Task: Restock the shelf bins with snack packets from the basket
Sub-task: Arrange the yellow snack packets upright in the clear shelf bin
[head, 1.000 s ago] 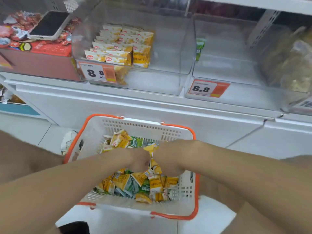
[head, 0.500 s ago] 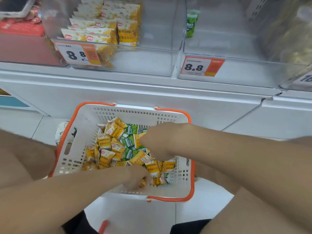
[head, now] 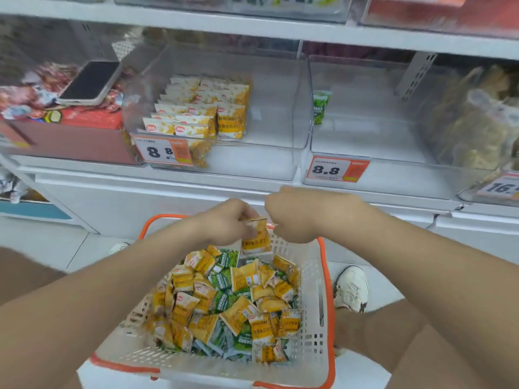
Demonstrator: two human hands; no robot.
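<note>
— What do the hands have hold of?

— The left hand (head: 227, 220) pinches a yellow packet (head: 255, 235) by its top edge, and the packet hangs just above the far rim of the basket (head: 327, 276). The right hand (head: 297, 214) is just beside that packet with its fingers curled in. I cannot tell whether it grips anything.

— And the basket itself?

— It is white with an orange rim, and it holds a loose heap of yellow and green snack packets (head: 224, 301).

— Where are the bins?

— Above and beyond the basket, on the shelf. The clear bin (head: 278, 108) straight above it holds rows of yellow packets (head: 202, 110) standing upright on its left side. Up and to the right of the basket, a second clear bin (head: 365, 141) has one green packet (head: 321, 106) against its left wall and an 8.8 price tag (head: 335, 169) on its front.

— Anything else?

— A phone (head: 90, 82) lies face up on red packets, above and to the left of the basket.
</note>
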